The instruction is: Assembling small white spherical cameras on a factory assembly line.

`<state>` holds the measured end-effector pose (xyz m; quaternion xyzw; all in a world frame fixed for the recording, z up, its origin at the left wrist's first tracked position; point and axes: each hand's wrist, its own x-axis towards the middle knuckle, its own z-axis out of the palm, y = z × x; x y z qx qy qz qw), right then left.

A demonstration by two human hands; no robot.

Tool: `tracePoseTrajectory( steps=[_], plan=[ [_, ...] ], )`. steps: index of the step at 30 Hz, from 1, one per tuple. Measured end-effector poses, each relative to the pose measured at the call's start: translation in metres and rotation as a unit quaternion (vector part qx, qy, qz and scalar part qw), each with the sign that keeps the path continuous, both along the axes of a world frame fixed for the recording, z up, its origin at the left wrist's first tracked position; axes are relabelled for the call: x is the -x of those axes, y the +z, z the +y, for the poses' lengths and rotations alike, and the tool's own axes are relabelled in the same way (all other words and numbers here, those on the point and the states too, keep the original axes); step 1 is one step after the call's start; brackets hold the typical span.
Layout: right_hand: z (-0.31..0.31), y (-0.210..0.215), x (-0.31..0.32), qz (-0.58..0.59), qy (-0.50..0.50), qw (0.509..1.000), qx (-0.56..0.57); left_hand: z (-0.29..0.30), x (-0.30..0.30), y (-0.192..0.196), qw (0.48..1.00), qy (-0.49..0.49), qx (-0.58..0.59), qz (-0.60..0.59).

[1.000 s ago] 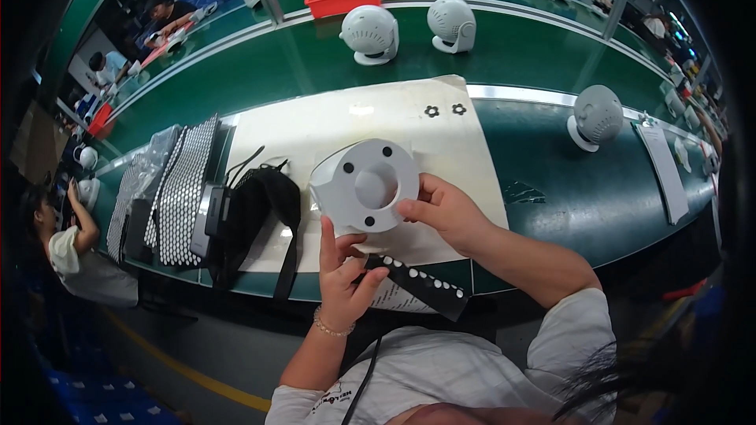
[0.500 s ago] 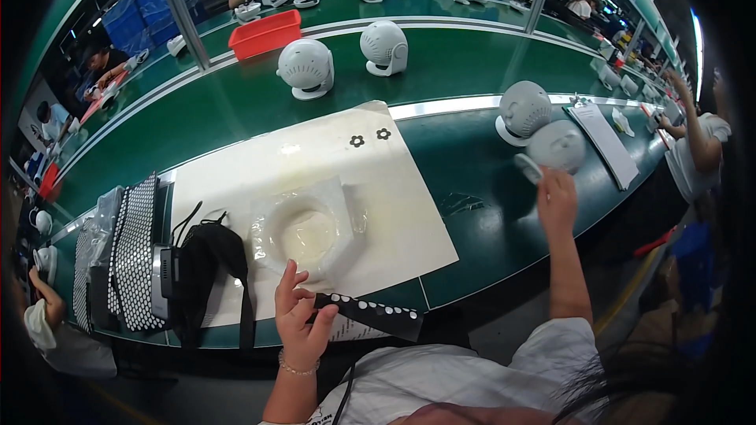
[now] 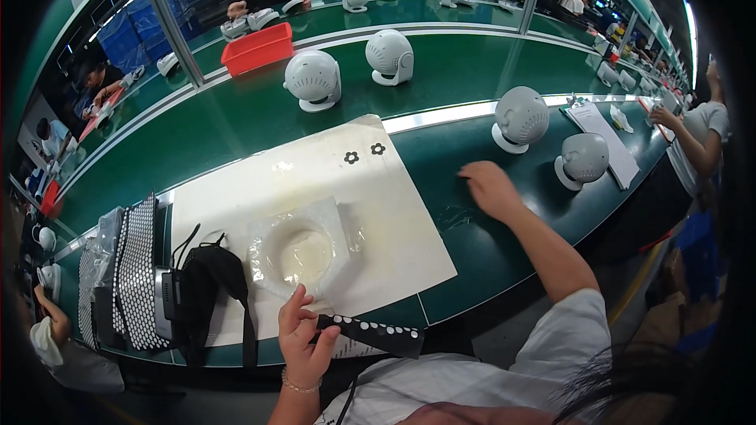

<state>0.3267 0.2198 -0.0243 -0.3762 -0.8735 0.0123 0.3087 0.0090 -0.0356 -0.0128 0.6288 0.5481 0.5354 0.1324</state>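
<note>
My left hand pinches a black strip dotted with round white stickers, low at the table's front edge. My right hand hovers over the green table right of the paper sheet, fingers reaching left with nothing visible in them. To its right stand two white ball-shaped devices with vent slots, on ring-like stands: a farther one and a nearer one. Close beyond my left hand, a white foam ring wrapped in clear film lies on the sheet, its round hollow facing up.
The pale sheet bears two black flower marks. Black dotted sheets and a black strap bundle lie left. Two more white devices and a red bin stand beyond. A clipboard lies right; co-workers sit across.
My right hand has let go of the nearer white device, which was tilted and blurred and now stands upright at the right. That hand has moved left. My left hand keeps the strip.
</note>
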Motion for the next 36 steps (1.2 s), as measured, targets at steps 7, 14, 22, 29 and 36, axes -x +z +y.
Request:
tracePoseTrajectory(
  steps=[7,14,22,29,36],
  plan=[
    [0.106,0.012,0.117,0.152,0.022,0.979,0.13,0.002,-0.003,0.002,1.0,-0.009,0.016,0.021],
    [0.219,-0.013,0.191,0.05,-0.151,0.986,-0.044,-0.006,-0.002,0.0,0.996,0.007,0.089,0.017],
    [0.251,0.006,0.176,-0.108,-0.361,0.916,0.141,0.008,-0.004,-0.007,0.999,0.011,0.012,-0.037],
    [0.223,0.009,0.196,-0.101,-0.24,0.949,0.178,0.008,-0.001,0.004,0.997,0.017,0.027,0.069],
    [0.211,0.001,0.196,0.056,-0.339,0.937,0.069,-0.009,0.006,-0.034,0.995,0.024,0.094,-0.035]
  ],
)
